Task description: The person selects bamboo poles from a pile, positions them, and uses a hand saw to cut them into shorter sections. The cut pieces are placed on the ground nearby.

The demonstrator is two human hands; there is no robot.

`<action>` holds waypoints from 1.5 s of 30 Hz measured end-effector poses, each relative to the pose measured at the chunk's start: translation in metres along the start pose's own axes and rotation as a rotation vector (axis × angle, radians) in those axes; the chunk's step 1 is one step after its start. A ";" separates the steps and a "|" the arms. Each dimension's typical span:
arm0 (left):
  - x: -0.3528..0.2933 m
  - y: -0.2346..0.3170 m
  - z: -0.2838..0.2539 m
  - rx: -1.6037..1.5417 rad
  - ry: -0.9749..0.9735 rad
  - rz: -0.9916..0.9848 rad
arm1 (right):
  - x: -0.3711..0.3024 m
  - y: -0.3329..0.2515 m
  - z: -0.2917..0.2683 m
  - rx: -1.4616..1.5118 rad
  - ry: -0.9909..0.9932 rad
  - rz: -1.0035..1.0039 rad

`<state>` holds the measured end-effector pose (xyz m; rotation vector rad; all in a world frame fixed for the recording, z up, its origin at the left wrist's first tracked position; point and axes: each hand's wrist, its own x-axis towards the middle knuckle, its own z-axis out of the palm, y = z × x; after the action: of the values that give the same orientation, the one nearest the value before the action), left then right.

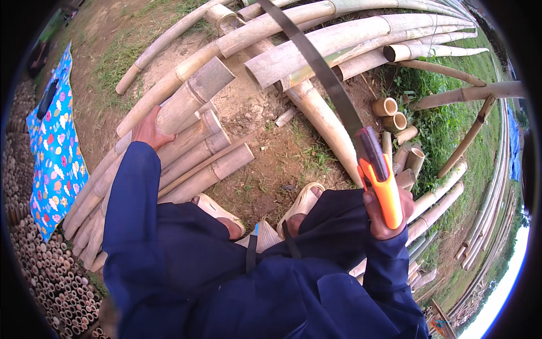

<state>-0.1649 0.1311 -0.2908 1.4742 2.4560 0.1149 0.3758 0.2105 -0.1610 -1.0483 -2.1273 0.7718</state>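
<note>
My right hand (384, 217) is closed round the orange handle of a handsaw (385, 189). The long dark blade rises from it toward the top of the view, over the bamboo and apart from my left hand. At the left, my left hand (151, 131) grips a thick bamboo pole (195, 93), its thumb along the near side. The cut end of that pole points up and to the right. Several thinner bamboo poles (217, 169) lie beside it, their ends near my left foot. The left fingertips are partly hidden behind the pole.
More long bamboo poles (350, 42) lie across the far side, over a supporting pole (322, 118). Short cut bamboo pieces (394, 122) sit on grass at the right. A blue patterned sheet (56, 152) lies at the left, above a stack of bamboo (53, 277). My sandals (299, 206) stand on dirt.
</note>
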 end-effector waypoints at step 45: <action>-0.333 -0.240 0.044 -0.728 -0.084 -0.483 | -0.208 0.319 0.055 -0.566 0.142 0.725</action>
<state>-0.2099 -0.2779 -0.3190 0.5597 2.2501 0.7322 0.5803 0.1883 -0.4859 -2.1691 -1.8658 0.3646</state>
